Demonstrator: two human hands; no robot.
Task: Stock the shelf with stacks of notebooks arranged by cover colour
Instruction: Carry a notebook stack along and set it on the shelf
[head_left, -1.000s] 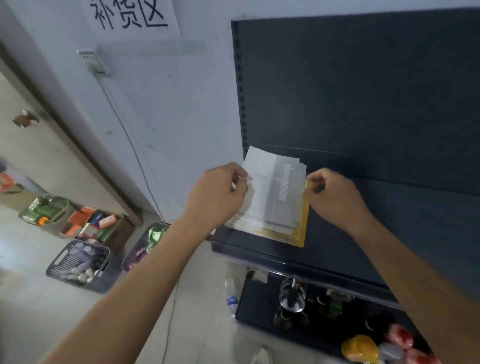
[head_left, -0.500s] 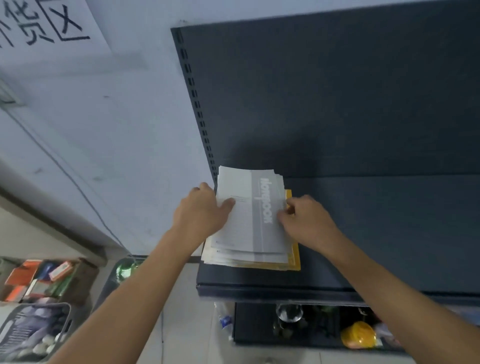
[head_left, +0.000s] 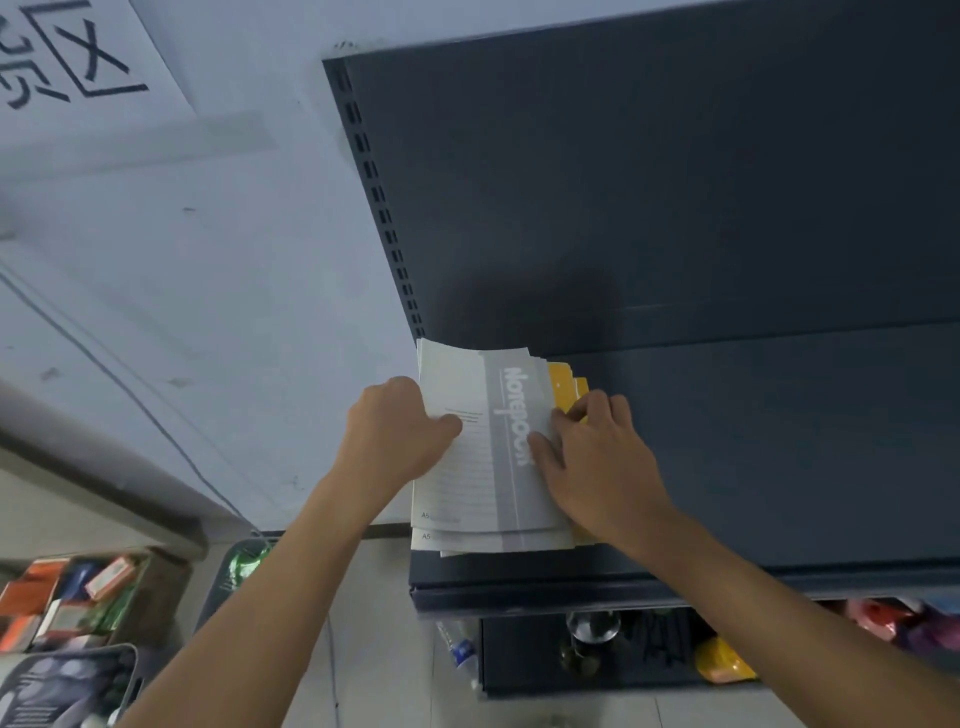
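A stack of notebooks lies flat on the left end of the dark shelf. Its top covers are white with a grey band reading "Notebook". Yellow notebooks stick out at the stack's far right corner, under the grey ones. My left hand grips the stack's left edge with the thumb on the top cover. On the right edge is my right hand, thumb on the grey band and fingers curled at the yellow edges.
The shelf's dark back panel rises behind the stack, next to a pale wall on the left. A lower shelf holds a glass and a yellow item. Grey baskets and a box of goods stand on the floor.
The stack went from tilted at the shelf's edge to lying flat on the shelf. Both hands stayed on its sides, and the yellow notebooks now show at the far right.
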